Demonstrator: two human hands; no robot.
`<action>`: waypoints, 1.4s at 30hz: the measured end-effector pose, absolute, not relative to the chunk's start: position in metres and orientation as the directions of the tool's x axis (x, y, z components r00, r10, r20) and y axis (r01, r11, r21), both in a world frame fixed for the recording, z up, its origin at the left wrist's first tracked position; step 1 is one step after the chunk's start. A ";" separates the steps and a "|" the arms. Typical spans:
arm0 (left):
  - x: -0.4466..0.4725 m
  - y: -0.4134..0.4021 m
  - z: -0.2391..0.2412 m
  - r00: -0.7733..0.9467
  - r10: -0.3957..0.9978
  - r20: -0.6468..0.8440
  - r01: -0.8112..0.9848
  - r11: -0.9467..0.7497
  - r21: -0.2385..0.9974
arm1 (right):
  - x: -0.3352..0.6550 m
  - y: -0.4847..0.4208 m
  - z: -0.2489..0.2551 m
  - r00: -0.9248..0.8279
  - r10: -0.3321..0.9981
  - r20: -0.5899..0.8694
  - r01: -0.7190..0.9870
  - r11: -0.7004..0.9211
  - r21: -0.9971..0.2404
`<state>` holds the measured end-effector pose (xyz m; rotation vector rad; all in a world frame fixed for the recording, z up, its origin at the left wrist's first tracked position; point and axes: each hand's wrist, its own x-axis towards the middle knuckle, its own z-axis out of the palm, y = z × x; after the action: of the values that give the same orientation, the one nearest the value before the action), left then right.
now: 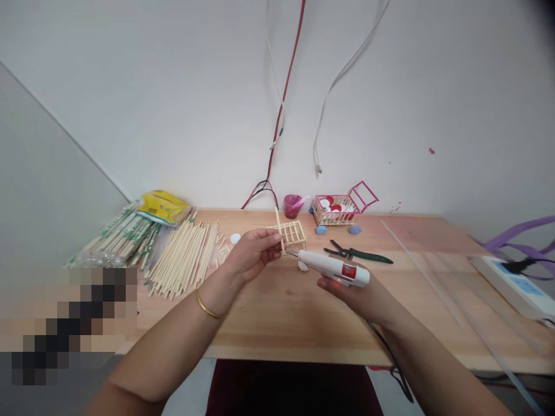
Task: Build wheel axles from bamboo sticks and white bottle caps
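Note:
Between the fingertips of my left hand (255, 249) is a thin wooden stick (279, 222), held upright. My right hand (358, 294) is wrapped round a white glue gun (323, 266), whose metal nozzle meets or nearly meets the stick's lower end. A small frame of wooden sticks (295, 233) shows just behind my left fingers. Whether the stick is joined to this frame, I cannot tell. Under the nozzle lies a small white lump (303, 266). Part of the frame is hidden by my left hand.
Many loose sticks (184, 260) lie left, by bagged sticks (117, 237) and a yellow packet (163, 207). At the back stand a pink cup (293, 206) and a stick cart (335, 218) holding red and white pieces. Green-handled pruners (368, 255) and a power strip (515, 289) are on the right.

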<state>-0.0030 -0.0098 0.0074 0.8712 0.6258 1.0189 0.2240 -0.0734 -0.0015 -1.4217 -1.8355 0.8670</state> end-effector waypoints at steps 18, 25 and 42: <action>0.000 -0.012 0.012 0.403 0.914 -0.040 -0.472 0.246 0.847 | 0.221 -0.074 0.000 -0.218 0.971 0.095 0.528 0.199 -0.826; -0.009 -0.003 0.013 0.258 0.963 0.074 -0.390 0.034 0.920 | 0.239 -0.068 0.006 -0.199 0.963 0.184 0.769 0.270 -0.580; -0.024 0.013 0.001 0.318 0.773 0.550 0.638 -0.603 0.479 | 0.284 -0.067 -0.003 -0.282 0.959 0.014 0.890 0.267 -0.371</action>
<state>-0.0239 0.0135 0.0014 2.4044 1.3016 1.1544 0.2842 -0.0675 -0.0033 -1.7175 -2.3014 0.4293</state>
